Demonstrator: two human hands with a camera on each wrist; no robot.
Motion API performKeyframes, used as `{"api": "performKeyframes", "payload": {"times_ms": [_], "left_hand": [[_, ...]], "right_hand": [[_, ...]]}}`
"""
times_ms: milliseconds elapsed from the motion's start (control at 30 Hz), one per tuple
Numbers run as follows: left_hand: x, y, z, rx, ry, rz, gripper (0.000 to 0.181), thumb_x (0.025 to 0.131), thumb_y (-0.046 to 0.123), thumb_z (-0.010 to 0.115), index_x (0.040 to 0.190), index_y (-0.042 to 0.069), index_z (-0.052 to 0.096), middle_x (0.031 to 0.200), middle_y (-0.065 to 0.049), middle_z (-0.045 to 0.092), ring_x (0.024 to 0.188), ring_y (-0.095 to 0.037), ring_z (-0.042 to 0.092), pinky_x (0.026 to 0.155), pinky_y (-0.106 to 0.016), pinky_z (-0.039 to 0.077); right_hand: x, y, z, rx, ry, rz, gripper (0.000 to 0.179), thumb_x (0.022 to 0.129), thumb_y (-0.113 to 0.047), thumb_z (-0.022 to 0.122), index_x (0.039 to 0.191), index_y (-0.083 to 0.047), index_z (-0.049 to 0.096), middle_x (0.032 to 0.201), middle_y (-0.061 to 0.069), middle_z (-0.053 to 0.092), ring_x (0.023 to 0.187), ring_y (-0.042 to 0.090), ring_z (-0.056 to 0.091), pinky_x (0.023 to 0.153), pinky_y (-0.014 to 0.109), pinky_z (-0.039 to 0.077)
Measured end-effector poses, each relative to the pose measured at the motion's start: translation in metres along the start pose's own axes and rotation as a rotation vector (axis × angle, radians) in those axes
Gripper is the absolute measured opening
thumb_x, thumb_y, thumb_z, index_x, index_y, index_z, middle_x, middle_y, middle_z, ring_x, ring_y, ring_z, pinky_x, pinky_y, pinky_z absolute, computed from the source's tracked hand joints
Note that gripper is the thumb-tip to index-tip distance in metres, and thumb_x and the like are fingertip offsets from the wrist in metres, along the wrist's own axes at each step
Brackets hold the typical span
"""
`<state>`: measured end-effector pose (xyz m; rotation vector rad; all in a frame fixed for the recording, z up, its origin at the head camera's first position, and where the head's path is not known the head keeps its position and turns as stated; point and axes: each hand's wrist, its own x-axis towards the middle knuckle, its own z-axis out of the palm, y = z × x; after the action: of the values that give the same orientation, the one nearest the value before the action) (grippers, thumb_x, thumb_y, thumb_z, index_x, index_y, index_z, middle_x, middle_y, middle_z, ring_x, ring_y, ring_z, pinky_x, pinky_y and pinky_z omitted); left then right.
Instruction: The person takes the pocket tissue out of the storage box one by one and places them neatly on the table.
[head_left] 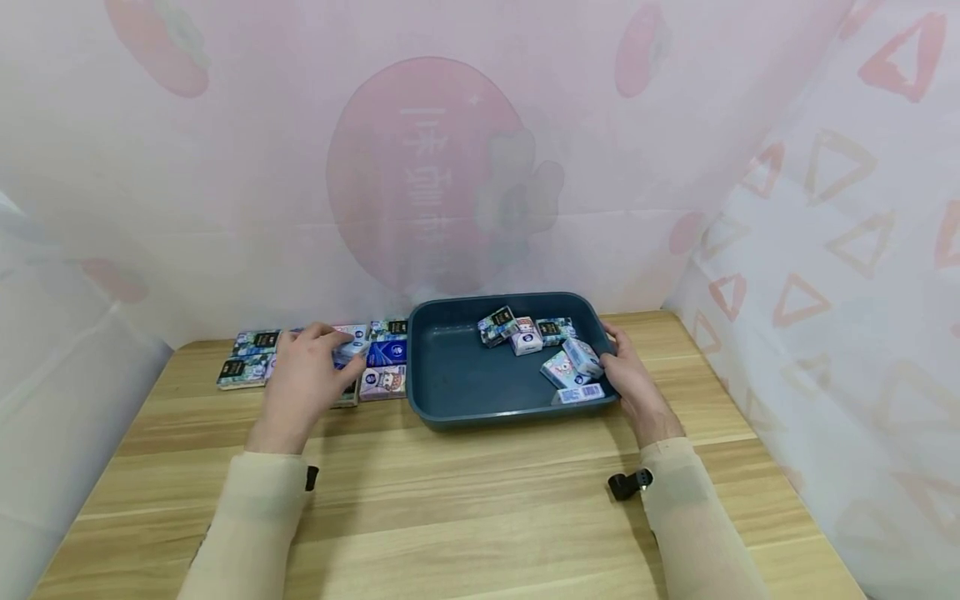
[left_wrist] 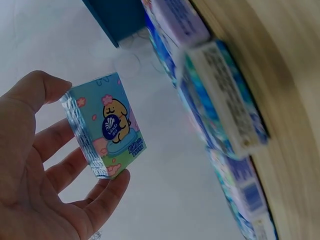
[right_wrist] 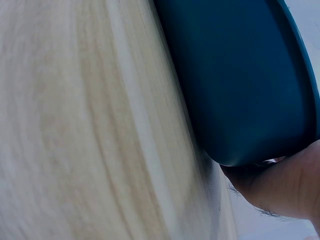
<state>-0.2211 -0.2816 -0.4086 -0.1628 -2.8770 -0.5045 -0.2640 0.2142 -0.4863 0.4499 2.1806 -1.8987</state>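
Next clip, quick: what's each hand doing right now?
Left hand: holding a small Vinda pack between thumb and fingers.
Right hand: gripping the teal tray at its right end.

Bench was light wood-grain, with a dark teal tray sitting around 1 o'clock and small printed packs bunched up near 10.

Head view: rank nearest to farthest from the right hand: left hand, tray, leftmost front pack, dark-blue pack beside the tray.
1. Tray: in the right hand's grip
2. Dark-blue pack: just left of the tray
3. Left hand: farther left
4. Leftmost front pack: far left
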Motion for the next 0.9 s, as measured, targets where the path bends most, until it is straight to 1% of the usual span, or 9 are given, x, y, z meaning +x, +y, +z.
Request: {"api": "performKeyframes", "payload": {"times_ms": [33, 200, 267, 433, 600, 700, 900], "left_hand": [[-0.001, -0.004, -0.001, 0.004, 0.002, 0.001, 0.048, 0.107, 0.033, 0.081, 0.139, -0.003, 0.081, 0.150, -0.033, 0.073, 0.133, -0.056, 0.063, 0.111, -0.070, 0.050], [-0.007, -0.022, -0.002, 0.022, 0.010, 0.003, 0.046, 0.106, 0.031, 0.081, 0.137, -0.003, 0.081, 0.147, -0.035, 0.074, 0.135, -0.056, 0.068, 0.118, -0.072, 0.046], [-0.009, -0.028, -0.002, 0.023, -0.001, -0.011, 0.047, 0.107, 0.032, 0.081, 0.139, -0.003, 0.081, 0.147, -0.035, 0.074, 0.137, -0.056, 0.067, 0.121, -0.074, 0.044], [-0.013, -0.045, -0.005, 0.034, -0.035, -0.052, 0.052, 0.109, 0.036, 0.079, 0.142, -0.004, 0.078, 0.150, -0.037, 0.071, 0.140, -0.059, 0.064, 0.122, -0.076, 0.041], [-0.015, -0.059, -0.010, 0.048, -0.048, -0.064, 0.052, 0.110, 0.035, 0.079, 0.141, -0.006, 0.078, 0.148, -0.038, 0.071, 0.139, -0.063, 0.064, 0.122, -0.080, 0.041], [-0.016, -0.066, -0.014, 0.052, -0.081, -0.075, 0.054, 0.111, 0.037, 0.077, 0.142, -0.007, 0.077, 0.149, -0.040, 0.070, 0.142, -0.065, 0.061, 0.125, -0.082, 0.039], [-0.019, -0.078, -0.024, 0.062, -0.191, -0.125, 0.059, 0.113, 0.041, 0.073, 0.146, -0.007, 0.074, 0.158, -0.044, 0.062, 0.146, -0.074, 0.051, 0.128, -0.089, 0.036]], "right_hand": [[0.000, 0.000, 0.000, -0.001, -0.001, 0.002, 0.078, 0.119, -0.003, 0.037, 0.190, -0.032, 0.020, 0.197, 0.018, 0.022, 0.174, 0.040, 0.027, 0.148, 0.064, 0.018], [0.000, 0.000, 0.000, 0.002, 0.000, 0.007, 0.078, 0.119, -0.004, 0.037, 0.189, -0.033, 0.020, 0.197, 0.018, 0.021, 0.174, 0.040, 0.027, 0.148, 0.065, 0.017], [0.000, 0.000, 0.001, 0.004, 0.000, 0.005, 0.078, 0.119, -0.004, 0.037, 0.189, -0.033, 0.020, 0.196, 0.018, 0.022, 0.173, 0.040, 0.028, 0.148, 0.063, 0.018], [0.001, 0.001, 0.001, 0.007, -0.002, 0.002, 0.077, 0.120, -0.004, 0.036, 0.190, -0.032, 0.019, 0.196, 0.018, 0.022, 0.171, 0.039, 0.030, 0.147, 0.060, 0.021], [0.001, 0.000, 0.002, 0.001, -0.002, 0.005, 0.077, 0.120, -0.005, 0.036, 0.190, -0.033, 0.019, 0.197, 0.017, 0.021, 0.173, 0.039, 0.028, 0.148, 0.061, 0.019], [0.001, 0.000, 0.002, 0.002, 0.000, 0.007, 0.076, 0.120, -0.005, 0.037, 0.189, -0.032, 0.020, 0.196, 0.018, 0.022, 0.173, 0.040, 0.029, 0.148, 0.061, 0.019], [0.000, 0.000, 0.002, 0.005, 0.000, 0.016, 0.076, 0.121, -0.005, 0.036, 0.190, -0.033, 0.019, 0.197, 0.017, 0.021, 0.171, 0.040, 0.029, 0.146, 0.060, 0.021]]}}
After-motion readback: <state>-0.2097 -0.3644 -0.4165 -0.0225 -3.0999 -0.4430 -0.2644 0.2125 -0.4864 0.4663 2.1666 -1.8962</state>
